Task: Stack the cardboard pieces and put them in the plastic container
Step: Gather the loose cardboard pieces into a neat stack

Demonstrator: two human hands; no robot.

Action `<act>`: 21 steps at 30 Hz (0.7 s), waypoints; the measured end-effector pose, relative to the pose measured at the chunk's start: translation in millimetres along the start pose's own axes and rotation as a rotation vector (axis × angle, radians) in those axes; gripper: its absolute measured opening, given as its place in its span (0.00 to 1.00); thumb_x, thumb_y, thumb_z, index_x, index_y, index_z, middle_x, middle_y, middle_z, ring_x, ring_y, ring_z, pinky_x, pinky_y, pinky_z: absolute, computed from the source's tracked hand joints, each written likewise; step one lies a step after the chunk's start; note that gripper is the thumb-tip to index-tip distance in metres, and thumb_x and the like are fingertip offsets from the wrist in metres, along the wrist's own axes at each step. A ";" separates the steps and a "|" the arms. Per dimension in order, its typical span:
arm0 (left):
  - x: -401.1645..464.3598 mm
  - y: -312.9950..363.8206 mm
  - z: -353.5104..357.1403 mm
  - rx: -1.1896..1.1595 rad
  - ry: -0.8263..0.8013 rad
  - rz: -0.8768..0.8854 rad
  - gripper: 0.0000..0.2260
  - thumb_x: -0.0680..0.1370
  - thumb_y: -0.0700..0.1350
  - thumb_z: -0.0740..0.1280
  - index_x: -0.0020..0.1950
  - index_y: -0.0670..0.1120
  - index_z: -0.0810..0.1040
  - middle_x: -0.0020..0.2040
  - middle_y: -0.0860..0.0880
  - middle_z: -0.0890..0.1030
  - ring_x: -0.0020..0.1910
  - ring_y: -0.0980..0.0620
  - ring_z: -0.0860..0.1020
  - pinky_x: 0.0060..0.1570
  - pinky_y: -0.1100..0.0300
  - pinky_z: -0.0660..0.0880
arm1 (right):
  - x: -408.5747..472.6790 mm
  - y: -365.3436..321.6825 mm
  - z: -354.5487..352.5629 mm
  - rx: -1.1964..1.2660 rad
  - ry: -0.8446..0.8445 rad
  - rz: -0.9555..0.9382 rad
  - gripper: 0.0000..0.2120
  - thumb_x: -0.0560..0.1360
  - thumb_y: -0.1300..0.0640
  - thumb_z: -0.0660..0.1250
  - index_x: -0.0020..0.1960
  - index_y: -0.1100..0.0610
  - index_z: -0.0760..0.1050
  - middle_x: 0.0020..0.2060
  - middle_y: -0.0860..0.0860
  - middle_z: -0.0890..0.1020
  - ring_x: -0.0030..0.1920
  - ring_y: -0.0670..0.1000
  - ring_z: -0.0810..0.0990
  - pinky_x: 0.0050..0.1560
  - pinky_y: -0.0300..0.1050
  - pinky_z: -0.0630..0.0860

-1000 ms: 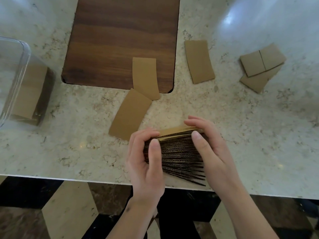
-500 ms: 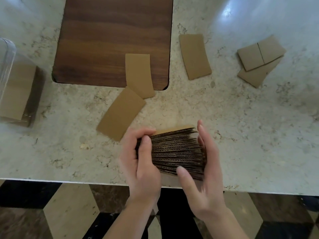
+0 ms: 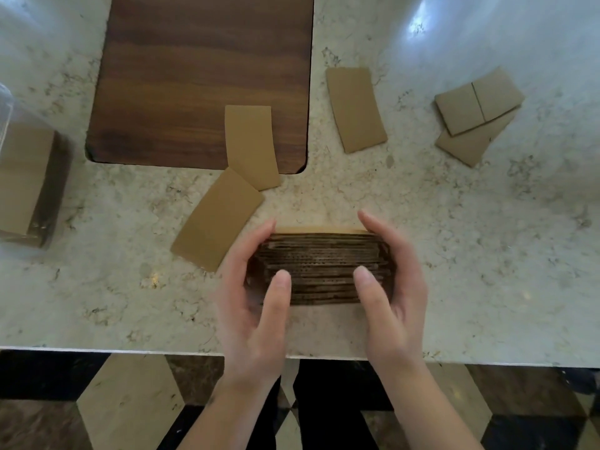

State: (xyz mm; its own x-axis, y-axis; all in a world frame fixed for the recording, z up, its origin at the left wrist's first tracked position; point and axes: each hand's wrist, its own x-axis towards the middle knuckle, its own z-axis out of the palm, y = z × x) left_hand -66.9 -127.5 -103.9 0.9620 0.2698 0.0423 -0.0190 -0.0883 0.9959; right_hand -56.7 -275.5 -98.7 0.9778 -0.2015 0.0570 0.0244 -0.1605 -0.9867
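Observation:
A thick stack of cardboard pieces (image 3: 319, 254) rests on the marble counter near its front edge, corrugated edges facing me. My left hand (image 3: 250, 306) presses its left end and my right hand (image 3: 389, 287) its right end, thumbs on the front face. Loose cardboard pieces lie beyond: one (image 3: 216, 219) just left of the stack, one (image 3: 251, 146) partly on the wooden board, one (image 3: 355, 108) farther right, and a small overlapping pile (image 3: 477, 115) at far right. The clear plastic container (image 3: 6, 131) sits at the left edge with a cardboard stack (image 3: 22, 177) inside.
A dark wooden board (image 3: 201, 69) lies on the counter at the back centre. The counter's front edge (image 3: 130, 350) runs just below my hands, with a patterned floor beneath.
The stack went from tilted and fanned to squared up and level. My right hand moved from under its front corner to its right end; my left hand stays at the left end.

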 end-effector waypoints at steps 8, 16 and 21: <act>7.6 4.7 24.0 0.103 0.182 -0.116 0.05 0.82 0.51 0.66 0.51 0.58 0.82 0.49 0.57 0.83 0.50 0.59 0.82 0.51 0.68 0.77 | 3.2 -0.2 30.6 0.014 0.259 0.117 0.04 0.78 0.55 0.64 0.49 0.50 0.78 0.44 0.48 0.83 0.46 0.48 0.82 0.48 0.43 0.78; 15.3 1.2 25.3 0.062 0.178 -0.098 0.03 0.80 0.50 0.69 0.47 0.56 0.80 0.43 0.56 0.85 0.43 0.54 0.84 0.44 0.53 0.82 | 33.3 -25.9 13.2 -0.265 -0.056 0.262 0.06 0.77 0.53 0.66 0.44 0.53 0.79 0.38 0.47 0.82 0.39 0.44 0.80 0.40 0.38 0.76; 14.2 1.7 24.9 0.053 0.141 -0.148 0.05 0.81 0.48 0.68 0.45 0.55 0.80 0.37 0.58 0.80 0.35 0.60 0.75 0.37 0.64 0.71 | 103.4 -68.8 54.5 -0.805 -0.603 -0.224 0.17 0.75 0.52 0.72 0.63 0.45 0.78 0.59 0.44 0.81 0.61 0.52 0.77 0.61 0.56 0.75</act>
State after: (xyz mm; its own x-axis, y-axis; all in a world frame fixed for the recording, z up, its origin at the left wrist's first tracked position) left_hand -46.5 -147.7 -103.6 0.9053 0.4152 -0.0899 0.1380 -0.0873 0.9866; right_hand 54.1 -232.7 -33.2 0.9153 0.3952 -0.0774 0.2895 -0.7793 -0.5558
